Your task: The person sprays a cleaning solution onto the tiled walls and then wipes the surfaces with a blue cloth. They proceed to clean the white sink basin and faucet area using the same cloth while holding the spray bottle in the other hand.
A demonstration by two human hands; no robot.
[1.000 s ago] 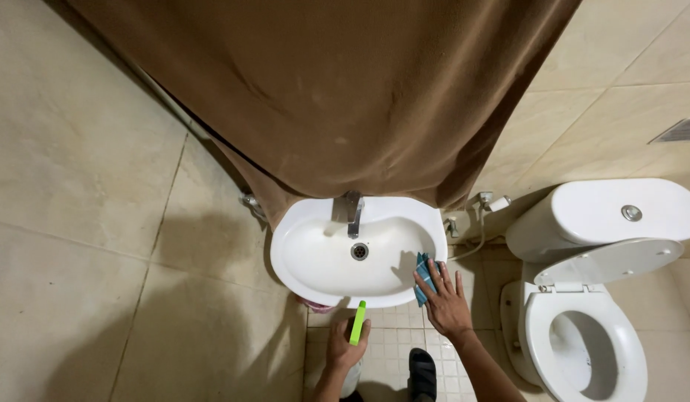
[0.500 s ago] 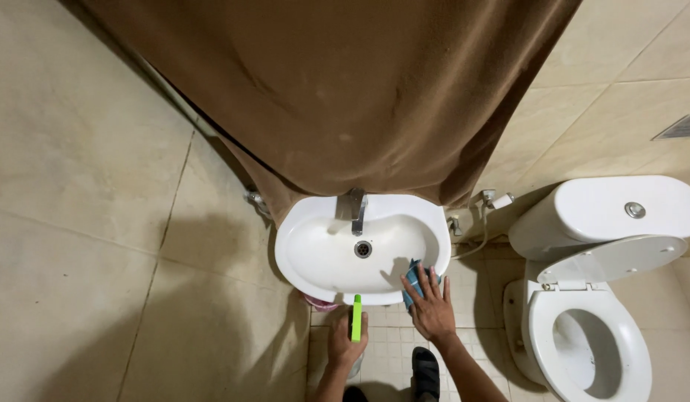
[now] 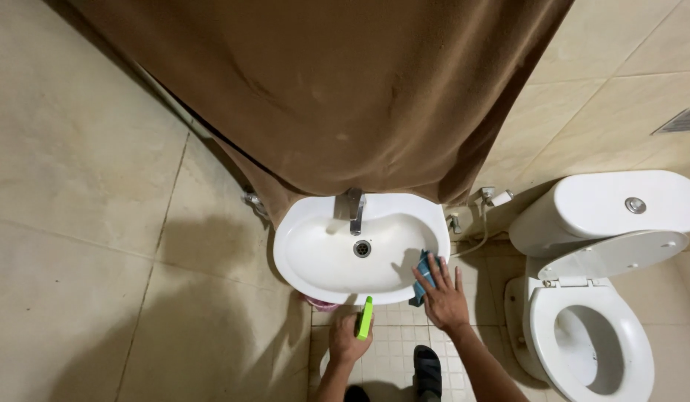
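right hand flat on blue cloth, sink rim

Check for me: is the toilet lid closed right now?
No, the toilet lid is raised against the tank, and the open bowl shows below it.
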